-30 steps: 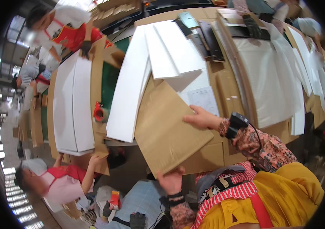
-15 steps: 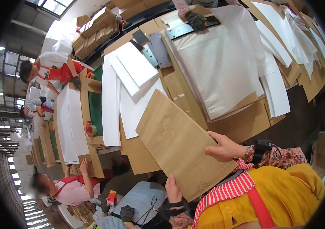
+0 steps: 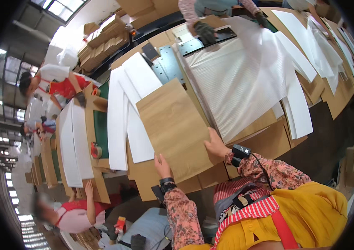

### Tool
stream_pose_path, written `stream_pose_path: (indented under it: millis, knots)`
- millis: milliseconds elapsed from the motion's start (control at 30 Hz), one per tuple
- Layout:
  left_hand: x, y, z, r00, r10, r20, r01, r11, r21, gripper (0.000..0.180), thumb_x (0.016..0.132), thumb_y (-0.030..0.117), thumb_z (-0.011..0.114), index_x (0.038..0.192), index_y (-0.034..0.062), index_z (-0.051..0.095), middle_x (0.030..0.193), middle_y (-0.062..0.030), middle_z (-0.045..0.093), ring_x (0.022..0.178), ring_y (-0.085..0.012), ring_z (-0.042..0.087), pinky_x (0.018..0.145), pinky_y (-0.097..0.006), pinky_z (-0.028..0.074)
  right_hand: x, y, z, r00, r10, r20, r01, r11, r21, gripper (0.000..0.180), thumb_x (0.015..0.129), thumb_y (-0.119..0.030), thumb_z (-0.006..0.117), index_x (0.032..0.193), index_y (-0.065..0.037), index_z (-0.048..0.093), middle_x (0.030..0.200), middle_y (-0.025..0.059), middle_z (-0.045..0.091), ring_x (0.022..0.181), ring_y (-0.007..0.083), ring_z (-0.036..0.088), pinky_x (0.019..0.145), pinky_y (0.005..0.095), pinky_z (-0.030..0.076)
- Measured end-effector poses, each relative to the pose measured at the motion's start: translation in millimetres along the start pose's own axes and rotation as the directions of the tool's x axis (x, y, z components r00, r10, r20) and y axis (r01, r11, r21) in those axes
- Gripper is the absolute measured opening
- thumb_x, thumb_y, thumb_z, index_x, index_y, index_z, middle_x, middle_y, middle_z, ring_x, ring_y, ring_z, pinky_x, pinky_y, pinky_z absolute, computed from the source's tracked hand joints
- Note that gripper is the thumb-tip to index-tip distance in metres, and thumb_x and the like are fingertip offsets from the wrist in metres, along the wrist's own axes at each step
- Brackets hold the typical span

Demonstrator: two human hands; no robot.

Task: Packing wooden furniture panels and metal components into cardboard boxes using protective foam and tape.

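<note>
A rectangular wood-grain board (image 3: 175,129) is held between my two hands, over the white panels and cardboard on the bench. My left hand (image 3: 162,166) is closed on its left edge near the close corner. On the opposite edge, my right hand (image 3: 217,145) grips with the thumb on top. White panels (image 3: 137,129) show along the board's left side, partly covered by it. Beyond its far edge lie light metal plates with holes (image 3: 169,62). To the right, a translucent foam sheet (image 3: 235,79) covers a wood-grain panel (image 3: 254,129).
Across the bench, a co-worker's gloved hand (image 3: 205,32) rests by a dark plate (image 3: 226,35). Other people work at the left, beside long white panels (image 3: 76,141) and a red tape dispenser (image 3: 96,150). Stacked cardboard (image 3: 104,43) stands behind. White strips (image 3: 296,104) lie at right.
Both my hands have moved forward and left with the board, taking it farther over the bench and the white panels. Across the bench, the co-worker has leaned in, and the foam sheet has shifted.
</note>
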State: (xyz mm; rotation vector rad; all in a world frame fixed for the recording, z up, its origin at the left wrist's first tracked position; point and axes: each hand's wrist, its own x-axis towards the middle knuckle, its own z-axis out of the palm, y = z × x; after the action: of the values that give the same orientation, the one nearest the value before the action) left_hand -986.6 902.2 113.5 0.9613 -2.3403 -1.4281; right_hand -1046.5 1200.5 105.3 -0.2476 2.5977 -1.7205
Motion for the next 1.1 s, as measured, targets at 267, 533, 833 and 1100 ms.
stream_pose_path:
  millis: [267, 533, 833, 1100]
  knots:
    - [-23.8, 48.4, -12.0, 0.981, -0.080, 0.176, 0.112, 0.978, -0.177, 0.055, 0.105, 0.020, 0.054, 0.147, -0.0121, 0.042, 0.149, -0.0211, 0.052, 0.130, -0.0243, 0.053, 0.110, -0.033, 0.040, -13.5, -48.5, -18.1, 0.982, 0.172, -0.084, -0.183, 0.972, -0.150, 0.067, 0.086, -0.016, 0.064, 0.143, 0.007, 0.037, 0.142, 0.0313, 0.044, 0.136, 0.0461, 0.041, 0.116, 0.0478, 0.032]
    - [-62.1, 92.3, -4.8, 0.994, -0.063, 0.089, 0.094, 0.904, -0.416, 0.042, 0.106, 0.014, 0.052, 0.141, -0.0084, 0.051, 0.134, -0.0111, 0.062, 0.117, -0.0175, 0.057, 0.101, -0.031, 0.045, 25.1, -101.0, -78.6, 0.987, 0.081, -0.137, -0.084, 0.996, -0.012, 0.053, 0.084, -0.009, 0.064, 0.134, 0.002, 0.048, 0.125, 0.0243, 0.052, 0.118, 0.0408, 0.051, 0.102, 0.0438, 0.043]
    - [-111.0, 164.2, 163.0, 0.996, -0.034, 0.088, 0.048, 0.984, -0.170, 0.044, 0.101, 0.017, 0.061, 0.136, -0.0099, 0.056, 0.113, -0.0079, 0.071, 0.094, -0.0141, 0.061, 0.084, -0.031, 0.050, 26.5, -2.6, -232.7, 0.912, 0.073, -0.404, -0.152, 0.974, -0.166, 0.045, 0.085, -0.014, 0.071, 0.126, -0.001, 0.058, 0.111, 0.0185, 0.056, 0.108, 0.0373, 0.054, 0.095, 0.0440, 0.044]
    - [-107.4, 173.0, 246.0, 0.987, 0.145, 0.071, -0.139, 0.987, -0.079, 0.043, 0.097, 0.013, 0.058, 0.136, -0.0051, 0.058, 0.118, -0.0256, 0.070, 0.104, -0.0271, 0.071, 0.089, -0.035, 0.053, 37.7, 58.9, -269.2, 0.882, 0.052, -0.469, -0.224, 0.920, -0.320, 0.042, 0.087, -0.016, 0.071, 0.125, -0.001, 0.061, 0.109, 0.0179, 0.056, 0.109, 0.0381, 0.053, 0.097, 0.0447, 0.043]
